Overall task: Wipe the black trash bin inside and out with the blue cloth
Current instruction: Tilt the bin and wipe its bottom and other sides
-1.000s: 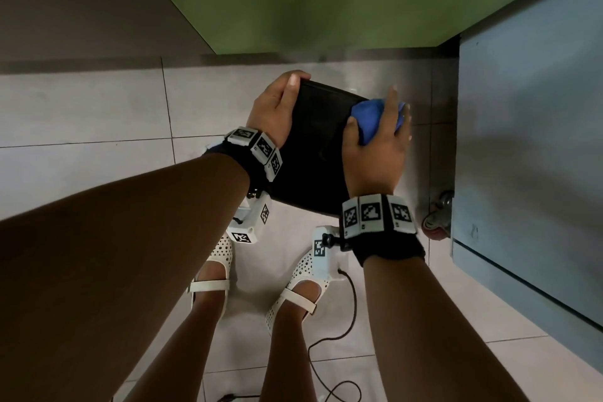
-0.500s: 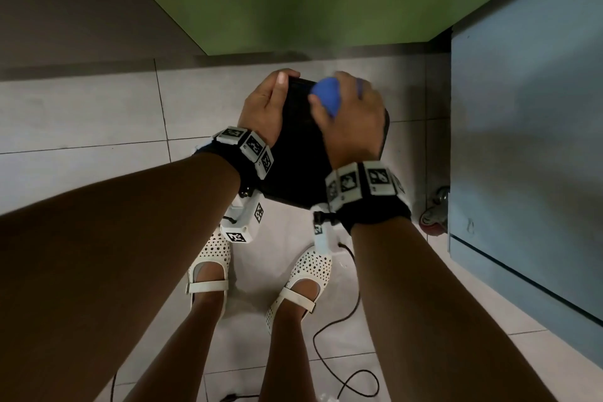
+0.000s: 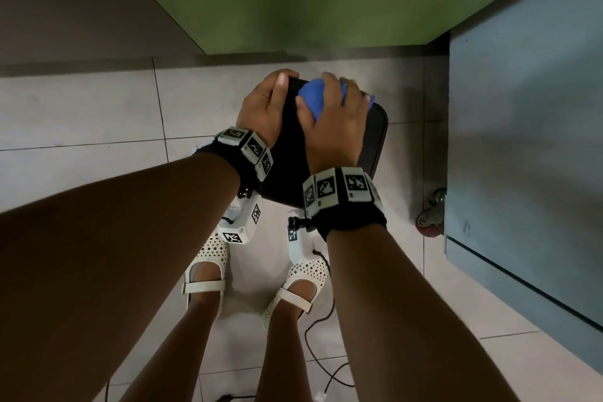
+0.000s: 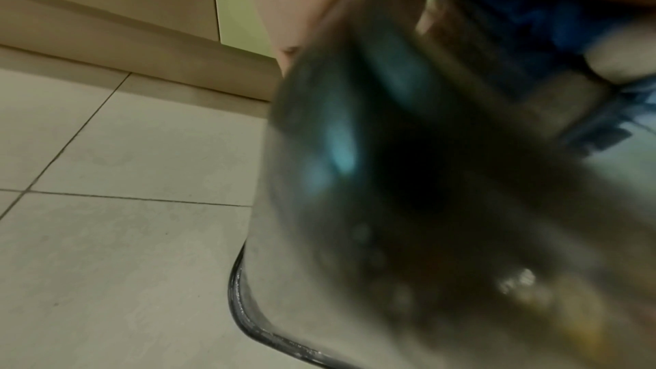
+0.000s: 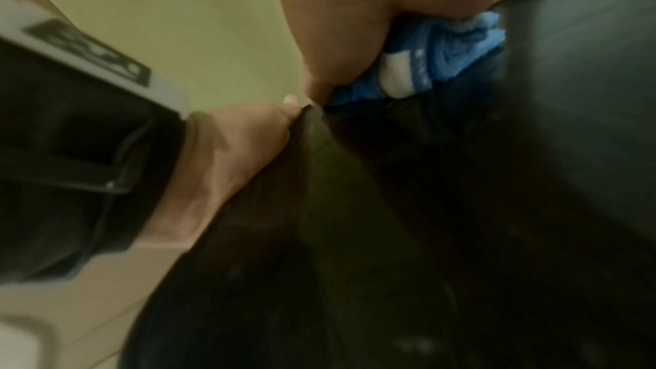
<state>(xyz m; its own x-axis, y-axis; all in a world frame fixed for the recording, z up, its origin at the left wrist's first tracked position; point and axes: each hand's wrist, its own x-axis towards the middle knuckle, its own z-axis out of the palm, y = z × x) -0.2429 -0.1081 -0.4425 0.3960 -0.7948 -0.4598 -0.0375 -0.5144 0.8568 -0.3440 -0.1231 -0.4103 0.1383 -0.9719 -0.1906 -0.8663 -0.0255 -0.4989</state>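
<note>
Mid-wipe: black plastic rectangular trash bin point(image 3: 372, 140) held off the tiled floor, left hand point(image 3: 261, 108) gripping its edge; right hand point(image 3: 332, 121) clamps bunched blue cloth point(image 3: 311, 96) against outer wall. Interior progress can't tell.

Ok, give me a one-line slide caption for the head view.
Left hand holds the black bin while the right hand rubs the blue cloth along it.
</note>
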